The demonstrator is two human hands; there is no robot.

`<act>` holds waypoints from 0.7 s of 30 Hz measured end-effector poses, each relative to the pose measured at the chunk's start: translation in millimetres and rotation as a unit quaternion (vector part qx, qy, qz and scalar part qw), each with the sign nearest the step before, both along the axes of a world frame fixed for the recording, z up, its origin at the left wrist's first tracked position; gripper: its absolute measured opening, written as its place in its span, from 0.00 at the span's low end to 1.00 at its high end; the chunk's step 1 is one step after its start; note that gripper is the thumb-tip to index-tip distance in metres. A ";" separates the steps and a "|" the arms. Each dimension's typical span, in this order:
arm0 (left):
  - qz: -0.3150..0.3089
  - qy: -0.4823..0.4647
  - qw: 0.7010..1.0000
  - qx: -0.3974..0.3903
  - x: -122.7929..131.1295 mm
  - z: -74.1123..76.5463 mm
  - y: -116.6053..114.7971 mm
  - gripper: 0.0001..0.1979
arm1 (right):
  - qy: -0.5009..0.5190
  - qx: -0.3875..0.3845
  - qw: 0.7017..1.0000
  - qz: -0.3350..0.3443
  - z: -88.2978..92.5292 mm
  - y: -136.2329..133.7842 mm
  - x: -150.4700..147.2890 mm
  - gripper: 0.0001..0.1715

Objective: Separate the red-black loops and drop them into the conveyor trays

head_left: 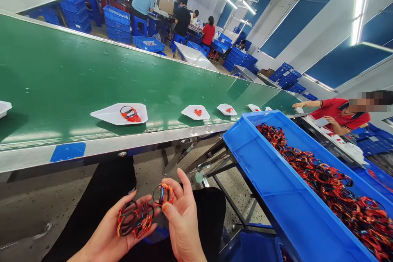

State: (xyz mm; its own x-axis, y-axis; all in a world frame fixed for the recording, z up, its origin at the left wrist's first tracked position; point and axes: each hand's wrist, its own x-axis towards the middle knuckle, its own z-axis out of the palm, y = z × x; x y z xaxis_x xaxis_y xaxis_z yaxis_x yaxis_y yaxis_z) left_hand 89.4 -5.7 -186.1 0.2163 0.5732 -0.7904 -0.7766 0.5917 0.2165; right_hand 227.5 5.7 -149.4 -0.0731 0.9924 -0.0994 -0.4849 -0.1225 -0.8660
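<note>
My left hand [112, 229] is cupped low in front of me, its fingers curled around several black-and-orange braided bands [135, 219]. Beside it, my right hand [183, 217] pinches a single braided band [166, 193] of the same kind between thumb and fingers. That band is held just above the left fingertips. To the right stands a blue bin [264, 172] with a large heap of similar bands [325, 184] in it. On the green belt ahead, a white paddle-shaped tray [107, 114] carries one black band and something red.
The green conveyor belt [76, 77] runs across in front of me behind a metal edge. Farther along lie smaller-looking white trays [188, 112] with red pieces. A co-worker in a red shirt [334, 110] reaches over the belt at right. Stacked blue crates [116, 24] stand beyond.
</note>
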 end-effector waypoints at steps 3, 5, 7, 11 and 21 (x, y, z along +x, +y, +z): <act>0.012 0.003 1.000 0.005 -0.6 -0.4 0.3 0.14 | 0.002 0.001 1.000 0.017 0.3 0.3 -0.1 0.43; 0.017 0.000 1.000 0.005 -1.1 -1.2 0.6 0.15 | -0.014 0.009 1.000 0.025 -1.6 -0.1 0.2 0.44; 0.016 -0.007 1.000 0.003 -1.7 -1.7 1.0 0.15 | -0.051 0.032 0.998 0.025 -3.3 -1.0 0.7 0.44; 0.017 -0.005 1.000 0.005 -2.7 -1.1 1.4 0.14 | -0.231 0.104 0.967 -0.010 -4.0 -3.8 2.3 0.42; 0.041 -0.004 0.999 0.000 -2.6 0.1 2.8 0.17 | -0.512 0.240 0.822 -0.070 -0.1 3.3 6.2 0.43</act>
State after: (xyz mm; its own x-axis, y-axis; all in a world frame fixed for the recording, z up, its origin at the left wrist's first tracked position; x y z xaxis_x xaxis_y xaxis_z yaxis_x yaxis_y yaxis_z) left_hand 86.8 -2.9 -186.0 0.1754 0.5889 -0.7890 -0.8238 0.5266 0.2099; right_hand 233.7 9.1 -149.5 -0.0766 0.9267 0.3679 0.5470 0.3476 -0.7616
